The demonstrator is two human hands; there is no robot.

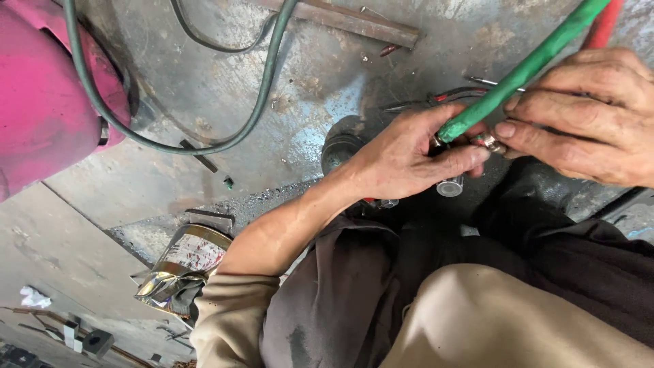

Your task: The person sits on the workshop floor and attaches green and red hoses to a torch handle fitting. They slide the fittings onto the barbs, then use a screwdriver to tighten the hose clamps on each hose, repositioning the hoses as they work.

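A stained, grey concrete workshop floor (204, 88) fills the view, seen from above a seated person's lap. At the left edge sits a pink gas cylinder (41, 95), with a dark green hose (266, 75) looping away from it across the floor. A rusty metal bar (354, 20) lies near the top edge, and a crumpled foil packet (178, 272) lies toward the bottom left. The left hand (402, 157) is closed around the cut end of a bright green hose (524, 68), fingers wrapped narrow about it. The right hand (586, 116) pinches a small metal fitting (490, 142) — just at the hose's end — between thumb and fingertips. A red hose (603, 27) runs just beside the green one, toward the top right corner.
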